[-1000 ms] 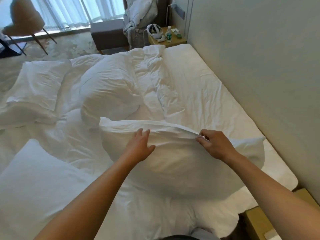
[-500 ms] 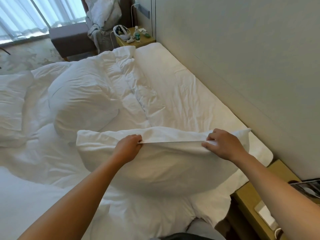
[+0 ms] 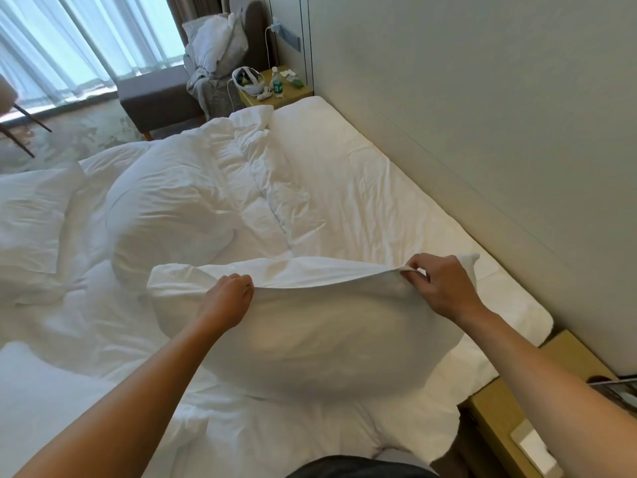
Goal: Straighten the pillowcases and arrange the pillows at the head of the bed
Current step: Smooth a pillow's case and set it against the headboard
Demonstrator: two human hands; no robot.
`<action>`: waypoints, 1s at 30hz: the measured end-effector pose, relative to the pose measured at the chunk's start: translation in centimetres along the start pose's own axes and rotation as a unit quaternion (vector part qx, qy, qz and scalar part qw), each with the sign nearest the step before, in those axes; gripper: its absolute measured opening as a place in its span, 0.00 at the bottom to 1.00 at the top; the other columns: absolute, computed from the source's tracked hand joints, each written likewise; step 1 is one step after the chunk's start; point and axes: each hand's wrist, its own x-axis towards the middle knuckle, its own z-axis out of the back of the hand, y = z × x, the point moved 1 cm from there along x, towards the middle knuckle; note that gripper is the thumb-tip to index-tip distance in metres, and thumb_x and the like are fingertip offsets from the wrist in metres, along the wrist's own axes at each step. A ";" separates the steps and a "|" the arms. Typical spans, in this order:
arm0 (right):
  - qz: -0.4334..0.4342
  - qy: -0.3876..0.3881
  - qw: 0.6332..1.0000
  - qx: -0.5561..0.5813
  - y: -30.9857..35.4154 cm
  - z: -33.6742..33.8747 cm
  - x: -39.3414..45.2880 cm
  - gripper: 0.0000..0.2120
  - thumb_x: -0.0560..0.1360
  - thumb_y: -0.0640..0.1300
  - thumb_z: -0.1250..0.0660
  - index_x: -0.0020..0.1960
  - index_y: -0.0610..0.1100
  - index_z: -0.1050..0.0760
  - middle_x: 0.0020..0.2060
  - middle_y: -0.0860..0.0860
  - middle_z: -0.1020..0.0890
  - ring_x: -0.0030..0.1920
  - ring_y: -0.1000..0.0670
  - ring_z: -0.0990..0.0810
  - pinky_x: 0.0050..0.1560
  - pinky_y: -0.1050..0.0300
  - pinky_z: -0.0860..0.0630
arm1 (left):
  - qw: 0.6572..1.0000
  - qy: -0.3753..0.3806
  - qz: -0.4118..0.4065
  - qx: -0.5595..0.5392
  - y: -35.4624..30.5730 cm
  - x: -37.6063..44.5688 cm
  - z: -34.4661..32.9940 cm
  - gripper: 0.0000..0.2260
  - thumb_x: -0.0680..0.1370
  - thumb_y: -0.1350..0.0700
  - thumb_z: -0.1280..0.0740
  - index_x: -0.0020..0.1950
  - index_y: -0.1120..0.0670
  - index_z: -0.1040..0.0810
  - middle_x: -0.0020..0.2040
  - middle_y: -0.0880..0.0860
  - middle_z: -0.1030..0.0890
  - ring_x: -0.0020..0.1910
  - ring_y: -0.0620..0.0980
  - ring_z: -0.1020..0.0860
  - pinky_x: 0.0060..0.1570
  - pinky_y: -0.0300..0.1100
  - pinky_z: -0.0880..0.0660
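Pillows [image 3: 165, 215] and crumpled duvet [image 3: 255, 174] lie beyond the gripped pillow [image 3: 310, 332].

The fingertips of the left hand [image 3: 229, 298] are curled under the pillowcase edge and cannot be seen, and the lower part of the pillow [image 3: 310, 339] is blurred. The pillow at the left [image 3: 31, 219] and the nearer bedside worktop [image 3: 517, 408] are cut off by the picture's edges. On the far bedside worktop [image 3: 255, 98] the small things beside the bottle [image 3: 277, 86] are too small to tell.
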 end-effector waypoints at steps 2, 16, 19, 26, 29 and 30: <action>-0.016 -0.041 0.999 0.025 0.2 0.5 0.1 0.10 0.81 0.47 0.31 0.41 0.50 0.26 0.30 0.58 0.26 0.33 0.51 0.26 0.41 0.51 0.28 | 1.000 0.011 0.014 -0.012 0.0 0.1 -0.1 0.08 0.83 0.53 0.40 0.56 0.52 0.22 0.52 0.51 0.20 0.54 0.54 0.22 0.50 0.50 0.23; -0.051 -0.008 0.999 -0.015 1.6 -0.5 0.8 0.04 0.80 0.50 0.31 0.50 0.51 0.20 0.41 0.57 0.20 0.39 0.51 0.21 0.48 0.53 0.24 | 0.997 -0.043 0.030 -0.055 1.2 -0.1 1.0 0.15 0.85 0.51 0.43 0.45 0.53 0.21 0.43 0.52 0.18 0.44 0.56 0.20 0.44 0.51 0.22; -0.062 -0.035 0.997 -0.017 2.3 -0.9 0.8 0.10 0.80 0.44 0.32 0.40 0.45 0.25 0.36 0.51 0.22 0.37 0.44 0.23 0.42 0.45 0.24 | 0.993 -0.086 0.037 -0.074 1.5 0.1 2.6 0.16 0.85 0.50 0.42 0.41 0.53 0.24 0.38 0.52 0.21 0.40 0.57 0.22 0.40 0.49 0.27; -0.079 -0.023 0.996 0.028 2.9 -1.5 0.1 0.15 0.82 0.45 0.36 0.39 0.49 0.36 0.30 0.52 0.24 0.32 0.50 0.24 0.34 0.47 0.26 | 0.987 -0.094 0.017 -0.132 1.6 -0.2 4.5 0.16 0.84 0.51 0.39 0.41 0.57 0.23 0.38 0.56 0.19 0.40 0.58 0.22 0.44 0.53 0.23; -0.066 -0.026 0.997 -0.007 2.8 -1.0 -0.2 0.13 0.82 0.45 0.36 0.39 0.51 0.34 0.31 0.54 0.24 0.33 0.49 0.24 0.34 0.48 0.27 | 0.988 -0.077 0.006 -0.133 2.0 -0.7 3.9 0.15 0.84 0.52 0.38 0.42 0.59 0.22 0.37 0.57 0.19 0.40 0.60 0.21 0.44 0.53 0.24; -0.064 -0.023 0.998 -0.015 2.9 -0.8 -0.4 0.12 0.82 0.46 0.36 0.40 0.52 0.32 0.32 0.54 0.22 0.34 0.48 0.23 0.35 0.48 0.26 | 0.990 -0.067 0.003 -0.126 2.1 -0.8 3.7 0.15 0.84 0.52 0.38 0.43 0.59 0.22 0.37 0.57 0.19 0.41 0.61 0.21 0.44 0.53 0.24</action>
